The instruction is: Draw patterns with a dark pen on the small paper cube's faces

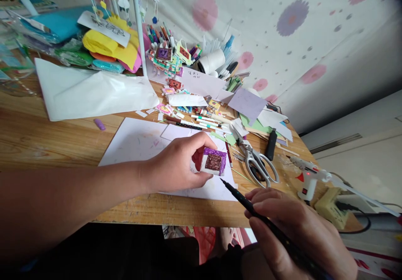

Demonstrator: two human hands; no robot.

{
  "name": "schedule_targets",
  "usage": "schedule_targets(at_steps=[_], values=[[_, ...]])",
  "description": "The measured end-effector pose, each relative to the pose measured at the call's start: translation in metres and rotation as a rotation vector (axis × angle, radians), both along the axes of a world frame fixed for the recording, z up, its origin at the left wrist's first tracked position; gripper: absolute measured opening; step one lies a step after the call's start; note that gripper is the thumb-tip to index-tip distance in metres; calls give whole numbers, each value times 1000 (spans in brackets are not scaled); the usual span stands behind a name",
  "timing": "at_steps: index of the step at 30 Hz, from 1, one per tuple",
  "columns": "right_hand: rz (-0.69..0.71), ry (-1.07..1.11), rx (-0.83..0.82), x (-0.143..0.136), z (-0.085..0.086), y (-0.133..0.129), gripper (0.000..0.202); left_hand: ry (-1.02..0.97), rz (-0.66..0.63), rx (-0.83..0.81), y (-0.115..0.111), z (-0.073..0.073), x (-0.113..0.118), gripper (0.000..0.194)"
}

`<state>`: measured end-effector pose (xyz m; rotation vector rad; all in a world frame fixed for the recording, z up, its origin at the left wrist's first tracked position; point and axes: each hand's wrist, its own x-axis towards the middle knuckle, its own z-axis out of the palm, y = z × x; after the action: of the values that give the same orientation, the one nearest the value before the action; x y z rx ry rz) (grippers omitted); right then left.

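My left hand (pixel 180 163) pinches a small square paper piece (pixel 213 161) by its edges, thumb below and fingers above. On its face is a brown square with dark lines, framed by purple colouring along the top and right; the left and lower border is still white. My right hand (pixel 292 225) grips a black pen (pixel 248 204) with its fine tip uncovered. That tip points up and left, just below the paper piece and apart from it. Under both lies a white sheet of paper (pixel 132 142) on the wooden table.
Silver scissors (pixel 256 163) and a black tube-like object (pixel 271 145) lie to the right, with a white glue gun (pixel 310 177) beyond. Several markers (pixel 204 123) and paper scraps lie behind my hands. A purple cap-like piece (pixel 99 124) sits at left.
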<state>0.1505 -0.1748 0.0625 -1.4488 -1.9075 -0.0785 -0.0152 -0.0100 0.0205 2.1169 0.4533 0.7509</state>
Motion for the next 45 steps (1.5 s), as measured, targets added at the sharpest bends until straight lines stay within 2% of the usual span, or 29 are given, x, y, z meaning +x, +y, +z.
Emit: schedule_targets(at_steps=[4,29,34,38,42,45], values=[[-50,-9,10,1,1,-1,23,-2,2,-4,0,-1,0,28],[-25,-13,-8,-1,1,-1,22,-10,-1,3,-1,0,0,26],[-63,-1,20,-1,0,-1,22,-7,-3,4,-1,0,0,25],[-24,-5,14,-2,1,-2,21,-6,-3,9,-1,-1,0,26],[-75,-7,8,-2,2,-1,21,-9,-4,14,0,-1,0,27],[-59,0,13,-2,1,-1,21,-15,-1,24,0,-1,0,27]])
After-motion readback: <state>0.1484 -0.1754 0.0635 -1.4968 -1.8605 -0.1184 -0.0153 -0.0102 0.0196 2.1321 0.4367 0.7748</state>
